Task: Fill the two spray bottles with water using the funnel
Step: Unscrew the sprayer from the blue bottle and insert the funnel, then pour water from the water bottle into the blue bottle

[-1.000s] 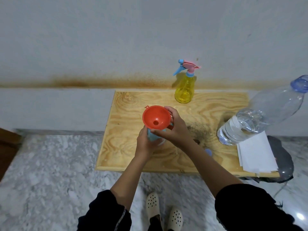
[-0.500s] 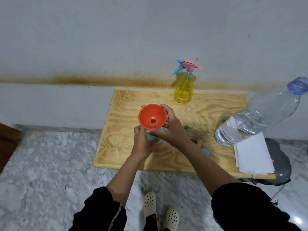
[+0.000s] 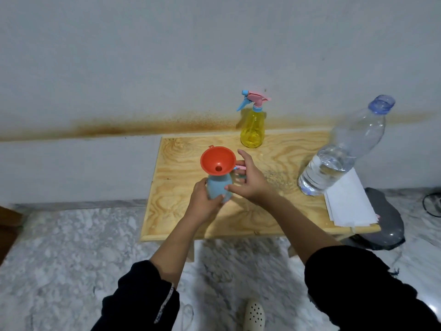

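I am on the first of the two bottles. My left hand (image 3: 204,201) is wrapped round the belly of the blue spray bottle (image 3: 219,187), which stands upright near the middle of the bench (image 3: 176,211). The orange funnel (image 3: 218,163) sits in its neck, mouth up and tipped a little toward me. My right hand (image 3: 249,180) is beside them with fingers spread and loose, gripping nothing that I can see. The thumb tip is at the bottle's side and the upper fingers are close to the funnel's rim, but whether they touch it I cannot tell.

Pouring has not begun. The next move, I judge, is to take up the large water bottle (image 3: 341,154) on the right of the bench, which is partly full and seems to be uncapped. It is big and heavy for one hand, so it should be tipped slowly over the funnel while my left hand steadies the blue bottle.

The yellow spray bottle (image 3: 252,131) waits at the back edge with its sprayer head (image 3: 254,101) on.

A small pink and blue piece (image 3: 240,167) shows between my right fingers. It may be the blue bottle's sprayer, but most of it is hidden. The funnel's spout and the bottle's neck are covered too.
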Action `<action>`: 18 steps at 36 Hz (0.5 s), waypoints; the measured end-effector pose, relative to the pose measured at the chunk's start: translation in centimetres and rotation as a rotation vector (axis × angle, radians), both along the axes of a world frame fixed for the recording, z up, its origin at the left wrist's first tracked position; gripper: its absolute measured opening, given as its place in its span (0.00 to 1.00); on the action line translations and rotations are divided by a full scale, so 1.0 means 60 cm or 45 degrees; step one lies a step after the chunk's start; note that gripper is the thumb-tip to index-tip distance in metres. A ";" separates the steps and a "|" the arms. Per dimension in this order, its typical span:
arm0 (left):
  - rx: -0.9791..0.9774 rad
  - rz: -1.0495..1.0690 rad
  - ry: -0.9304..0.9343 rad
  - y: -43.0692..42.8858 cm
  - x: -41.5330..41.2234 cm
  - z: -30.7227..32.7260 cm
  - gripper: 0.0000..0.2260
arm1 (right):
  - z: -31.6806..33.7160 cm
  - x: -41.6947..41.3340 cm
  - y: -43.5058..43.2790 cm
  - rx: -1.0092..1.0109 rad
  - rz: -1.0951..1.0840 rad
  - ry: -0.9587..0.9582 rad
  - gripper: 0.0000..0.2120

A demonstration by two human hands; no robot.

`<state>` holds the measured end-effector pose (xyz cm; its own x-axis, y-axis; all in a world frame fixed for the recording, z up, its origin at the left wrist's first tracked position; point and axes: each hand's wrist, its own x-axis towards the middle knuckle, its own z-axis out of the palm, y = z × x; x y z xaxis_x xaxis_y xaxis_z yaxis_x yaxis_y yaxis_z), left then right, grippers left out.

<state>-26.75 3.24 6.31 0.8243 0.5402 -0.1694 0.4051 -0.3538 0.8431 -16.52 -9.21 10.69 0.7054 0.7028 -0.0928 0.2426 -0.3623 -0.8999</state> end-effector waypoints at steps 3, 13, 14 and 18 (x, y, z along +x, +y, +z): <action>0.089 -0.107 0.056 -0.014 -0.024 0.015 0.22 | 0.004 -0.022 -0.035 -0.085 -0.100 -0.052 0.39; 0.517 -0.548 0.179 -0.115 -0.021 0.076 0.24 | 0.005 -0.072 -0.196 -0.440 -0.407 -0.239 0.31; 0.542 -0.580 0.156 -0.129 -0.009 0.089 0.25 | 0.005 -0.071 -0.212 -0.470 -0.441 -0.227 0.31; 0.650 -0.684 -0.003 -0.181 0.057 0.151 0.27 | 0.003 -0.050 -0.265 -0.498 -0.583 -0.201 0.34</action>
